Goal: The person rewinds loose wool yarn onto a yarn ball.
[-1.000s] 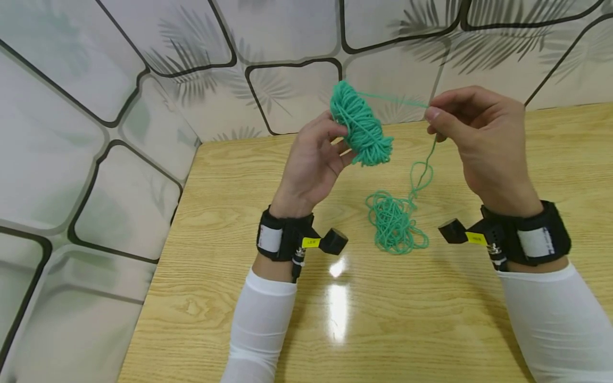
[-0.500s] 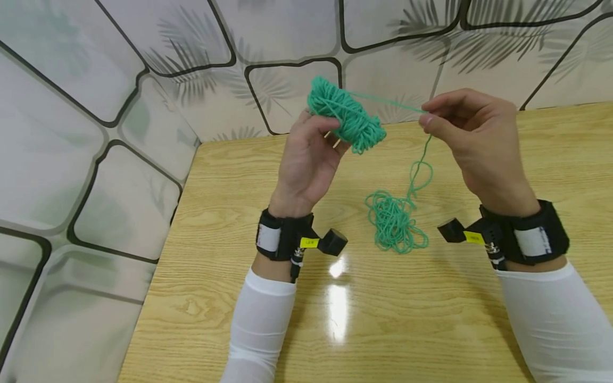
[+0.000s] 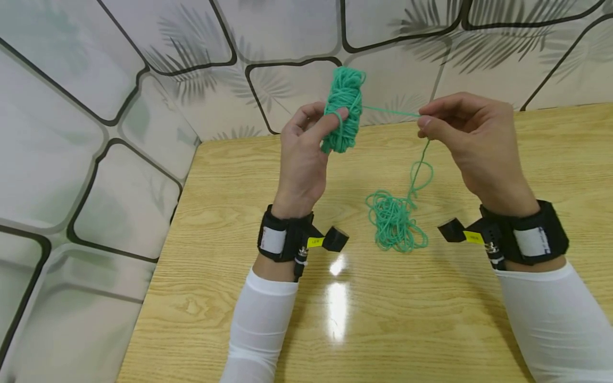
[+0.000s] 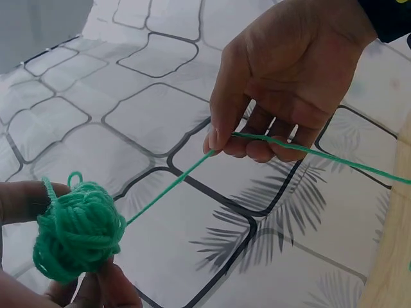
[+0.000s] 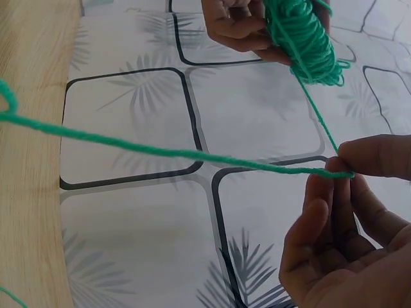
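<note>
A bundle of green yarn (image 3: pixel 347 96) is held upright between the thumb and fingers of my left hand (image 3: pixel 304 154), above the table's far edge. From its right side a taut strand (image 3: pixel 390 110) runs to my right hand (image 3: pixel 479 141), which pinches it between thumb and fingertips. Below that pinch the strand drops to a loose tangle of the same yarn (image 3: pixel 395 221) on the table. In the left wrist view the bundle (image 4: pixel 80 231) appears end-on, some left fingers partly behind it. The right wrist view shows the strand (image 5: pixel 192 154) crossing the right fingertips.
The wood-grain table (image 3: pixel 230 319) meets a wall covering (image 3: pixel 287 32) with dark outlines and leaf prints behind and at the left. Black wrist straps with small cameras (image 3: pixel 335 239) stick out inward from both wrists.
The left hand has turned the yarn bundle from a slanted to a nearly upright position, its thumb now across the front. The right hand has shifted slightly left, still pinching the strand.
</note>
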A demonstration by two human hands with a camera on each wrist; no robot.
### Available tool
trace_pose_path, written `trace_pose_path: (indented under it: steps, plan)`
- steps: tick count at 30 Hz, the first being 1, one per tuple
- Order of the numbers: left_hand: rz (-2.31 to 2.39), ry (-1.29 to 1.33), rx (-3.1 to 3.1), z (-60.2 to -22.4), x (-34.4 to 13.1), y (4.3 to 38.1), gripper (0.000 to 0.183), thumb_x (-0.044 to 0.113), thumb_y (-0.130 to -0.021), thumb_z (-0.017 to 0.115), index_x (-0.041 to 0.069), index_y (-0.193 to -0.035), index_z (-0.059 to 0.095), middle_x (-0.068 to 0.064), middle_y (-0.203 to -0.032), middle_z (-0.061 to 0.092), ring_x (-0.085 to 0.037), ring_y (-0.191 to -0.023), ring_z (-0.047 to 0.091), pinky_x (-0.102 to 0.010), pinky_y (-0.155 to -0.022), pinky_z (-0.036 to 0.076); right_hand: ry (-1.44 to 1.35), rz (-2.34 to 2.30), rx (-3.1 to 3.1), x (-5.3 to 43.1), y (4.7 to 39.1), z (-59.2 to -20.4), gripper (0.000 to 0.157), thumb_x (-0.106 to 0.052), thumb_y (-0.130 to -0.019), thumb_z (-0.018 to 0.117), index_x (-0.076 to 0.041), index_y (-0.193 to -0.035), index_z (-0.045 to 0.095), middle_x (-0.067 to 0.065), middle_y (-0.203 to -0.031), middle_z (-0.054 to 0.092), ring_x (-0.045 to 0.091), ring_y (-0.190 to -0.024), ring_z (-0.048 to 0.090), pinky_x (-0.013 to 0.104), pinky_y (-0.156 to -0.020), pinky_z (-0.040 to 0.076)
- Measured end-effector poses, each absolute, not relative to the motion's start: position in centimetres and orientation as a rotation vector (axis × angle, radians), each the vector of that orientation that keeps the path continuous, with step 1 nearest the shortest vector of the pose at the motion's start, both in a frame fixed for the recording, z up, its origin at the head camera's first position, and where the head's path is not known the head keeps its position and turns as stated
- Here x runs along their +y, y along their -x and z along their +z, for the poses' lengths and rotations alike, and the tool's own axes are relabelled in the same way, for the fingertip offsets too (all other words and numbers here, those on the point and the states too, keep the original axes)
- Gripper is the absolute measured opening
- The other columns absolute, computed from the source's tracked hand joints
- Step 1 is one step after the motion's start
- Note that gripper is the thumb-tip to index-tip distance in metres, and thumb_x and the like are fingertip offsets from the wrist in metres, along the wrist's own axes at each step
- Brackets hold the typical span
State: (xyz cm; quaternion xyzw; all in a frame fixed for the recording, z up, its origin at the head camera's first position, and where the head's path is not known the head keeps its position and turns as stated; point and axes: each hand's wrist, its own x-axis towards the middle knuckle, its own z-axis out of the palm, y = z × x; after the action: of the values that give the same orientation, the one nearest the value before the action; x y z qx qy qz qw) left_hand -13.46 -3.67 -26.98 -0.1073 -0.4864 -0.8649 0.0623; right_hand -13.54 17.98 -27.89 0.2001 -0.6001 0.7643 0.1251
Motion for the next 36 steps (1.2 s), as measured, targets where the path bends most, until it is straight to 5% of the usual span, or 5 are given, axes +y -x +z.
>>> trace_pose_path:
  steps: [6,17,24,30,36]
  plan:
    - [-2.624,0.309,-1.414,-26.88,-3.66,13.39,0.035,0.0,-0.081,0.061,0.002,-0.113,0.046,-0.01,-0.097,0.051,-0.02,-0.089,0.055,-0.036,-0.085,0.045,-0.634,2.284,-1.76,18.04,13.41,-27.88,0.026,0.008,-0.078,0.064,0.02,-0.099,0.055,0.02,-0.087,0.058,0.026,-0.068,0.06,0.03,-0.065,0.05]
    - [-2.443,0.241,-1.601,-26.7,-3.8,13.49,0.007,0.008,-0.084,0.06,0.003,-0.087,0.058,-0.006,-0.081,0.057,-0.018,-0.075,0.053,-0.028,-0.07,0.04,-0.53,1.866,-2.213,18.62,13.22,-27.61,0.024,-0.011,-0.081,0.067,0.005,-0.098,0.064,0.014,-0.089,0.06,0.018,-0.056,0.045,0.024,-0.05,0.033]
    - [-2.464,0.246,-1.498,-26.44,-3.89,13.27,0.047,-0.001,-0.082,0.062,0.016,-0.122,0.042,-0.01,-0.083,0.055,-0.02,-0.072,0.059,-0.037,-0.076,0.048,-0.512,1.683,-2.361,18.87,13.08,-27.63,0.023,-0.017,-0.083,0.066,0.0,-0.099,0.066,0.012,-0.09,0.062,0.02,-0.07,0.052,0.025,-0.058,0.04]
    - [-2.315,0.274,-1.633,-26.79,-3.94,13.28,0.021,0.005,-0.076,0.07,0.002,-0.091,0.056,-0.007,-0.088,0.057,-0.018,-0.081,0.058,-0.035,-0.079,0.048,-0.496,1.688,-2.358,18.91,13.08,-27.52,0.023,-0.017,-0.083,0.066,0.0,-0.099,0.066,0.012,-0.088,0.062,0.02,-0.066,0.048,0.025,-0.054,0.037]
    - [-2.102,0.293,-1.889,-27.18,-4.32,13.36,0.027,0.007,-0.074,0.073,0.003,-0.088,0.05,-0.008,-0.093,0.048,-0.02,-0.083,0.051,-0.031,-0.07,0.047,-0.484,1.745,-2.291,18.88,13.1,-27.36,0.025,-0.016,-0.083,0.066,0.003,-0.099,0.065,0.012,-0.09,0.061,0.023,-0.071,0.048,0.024,-0.056,0.04]
